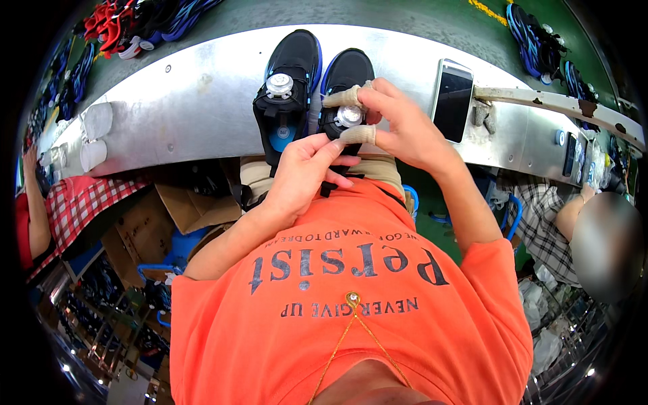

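Two black shoes with blue trim lie side by side on the metal bench, toes pointing away from me. On the left shoe [291, 64] sits a white round lacing dial [279, 85], and its opening shows a blue insole. My right hand [398, 125], with beige finger covers on thumb and forefinger, closes around the clear-topped lacing dial [349, 116] of the right shoe [351, 69]. At that shoe's heel end my left hand [307, 172] is closed, thumb and forefinger near the dial and the other fingers at the collar. My hands hide most of the heel.
A smartphone [453, 101] lies on the bench [202, 94] to the right, beside a chipped white metal bar [540, 100]. White pads [96, 128] lie at the left. More shoes [162, 23] stand beyond the bench. Other people sit on both sides; cardboard boxes [196, 206] are below at left.
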Motion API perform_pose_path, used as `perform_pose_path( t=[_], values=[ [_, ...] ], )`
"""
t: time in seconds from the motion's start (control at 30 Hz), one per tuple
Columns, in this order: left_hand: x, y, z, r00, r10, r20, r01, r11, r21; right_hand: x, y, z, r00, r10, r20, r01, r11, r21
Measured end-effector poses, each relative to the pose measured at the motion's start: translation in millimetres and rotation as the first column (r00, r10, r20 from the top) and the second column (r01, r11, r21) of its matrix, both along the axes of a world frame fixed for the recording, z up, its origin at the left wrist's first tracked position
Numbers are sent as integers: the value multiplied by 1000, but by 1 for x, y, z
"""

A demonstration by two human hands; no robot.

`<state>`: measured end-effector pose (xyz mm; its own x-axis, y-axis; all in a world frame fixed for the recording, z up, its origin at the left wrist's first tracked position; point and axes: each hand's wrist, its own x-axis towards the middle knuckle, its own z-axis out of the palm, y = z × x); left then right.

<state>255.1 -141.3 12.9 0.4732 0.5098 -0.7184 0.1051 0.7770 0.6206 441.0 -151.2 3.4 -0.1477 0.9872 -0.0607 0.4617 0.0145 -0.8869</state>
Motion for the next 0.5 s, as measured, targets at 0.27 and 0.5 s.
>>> perform_pose_path(
  t=[0.27,0.5],
  values=[
    [4,-2,-2,1000,-9,-19,9,1000,-1,-5,-5,-8,995,-99,0,99,993,-67],
    [4,1,-2,999,-10,-38,11,1000,15,-4,12,0,994,62,85,-59,997,-44]
  ],
)
